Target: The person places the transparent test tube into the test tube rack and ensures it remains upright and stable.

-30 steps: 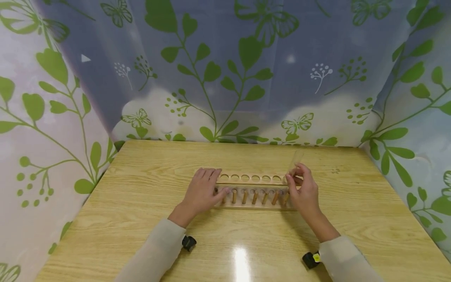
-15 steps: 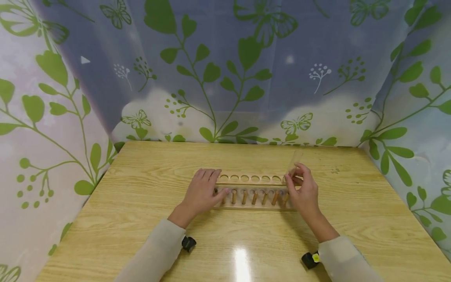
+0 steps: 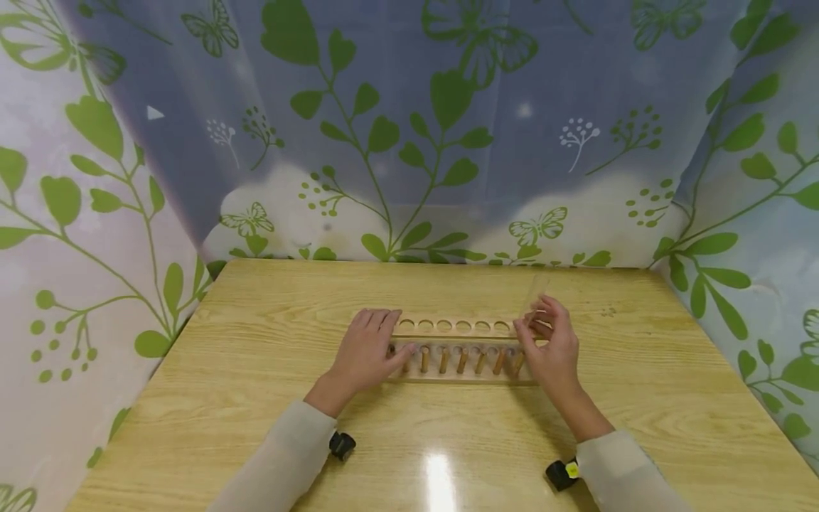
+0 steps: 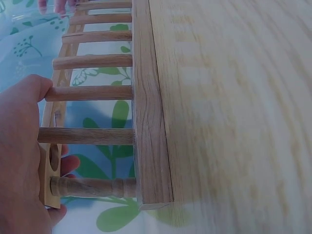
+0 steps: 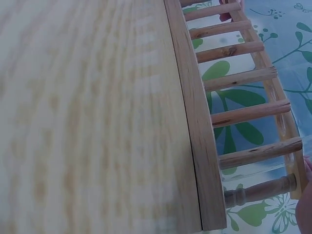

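Observation:
A wooden test tube rack (image 3: 466,381) stands on the table, with a row of round holes in its upper bar and several upright pegs (image 4: 92,92) in front. At its left end my left hand (image 3: 365,348) grips the upper bar, thumb in front by a peg top and fingers behind. Over the right end, my right hand (image 3: 552,340) pinches a clear test tube (image 3: 536,290) that leans slightly right. The tube's lower end is hidden by the fingers. In the right wrist view only a sliver of the right hand (image 5: 305,209) shows, beside the bar's end.
The rack sits mid-table on a light wood-grain tabletop (image 3: 256,412). Behind the table's back edge hangs a curtain (image 3: 409,142) with leaf and butterfly prints. Similar printed cloth (image 3: 83,249) closes in the left and right sides.
Both hands stay in place at the rack's ends. The right fingers shift very slightly around the test tube. The head view tilts up a little.

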A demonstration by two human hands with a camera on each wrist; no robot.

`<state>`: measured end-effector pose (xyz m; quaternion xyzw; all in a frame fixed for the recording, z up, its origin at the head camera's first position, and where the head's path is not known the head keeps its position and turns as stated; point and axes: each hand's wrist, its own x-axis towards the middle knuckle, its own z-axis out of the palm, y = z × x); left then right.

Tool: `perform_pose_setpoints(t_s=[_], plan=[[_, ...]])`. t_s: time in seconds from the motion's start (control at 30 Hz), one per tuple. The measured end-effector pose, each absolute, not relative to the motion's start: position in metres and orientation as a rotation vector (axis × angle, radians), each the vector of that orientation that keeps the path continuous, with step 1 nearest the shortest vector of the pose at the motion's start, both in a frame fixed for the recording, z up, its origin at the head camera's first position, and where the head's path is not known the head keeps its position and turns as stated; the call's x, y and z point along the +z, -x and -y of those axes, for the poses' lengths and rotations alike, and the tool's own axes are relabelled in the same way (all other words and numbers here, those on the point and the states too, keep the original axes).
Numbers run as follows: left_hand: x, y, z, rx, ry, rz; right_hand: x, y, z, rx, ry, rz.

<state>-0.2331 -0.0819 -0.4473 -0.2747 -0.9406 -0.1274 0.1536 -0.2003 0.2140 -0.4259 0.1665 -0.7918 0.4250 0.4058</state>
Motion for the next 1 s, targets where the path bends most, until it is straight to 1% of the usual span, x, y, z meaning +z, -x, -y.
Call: perform_pose_setpoints(t_s=[0.3,0.6,0.8,1.0], plan=[[-0.443,0.23,0.082,-0.399,0.802,2.719,-0.422,0.197,-0.214,1.169,-0.428,1.976],[-0.437,0.235,0.082,-0.366,0.812,2.803,-0.445,0.209,-0.233,1.213,-0.376,2.083],[-0.441,0.235,0.083,-0.489,0.803,2.71,-0.443,0.207,-0.238,1.178,-0.343,2.184],[-0.441,0.233,0.085,-0.61,0.734,2.639,-0.444,0.208,-0.245,1.111,-0.413,2.244]])
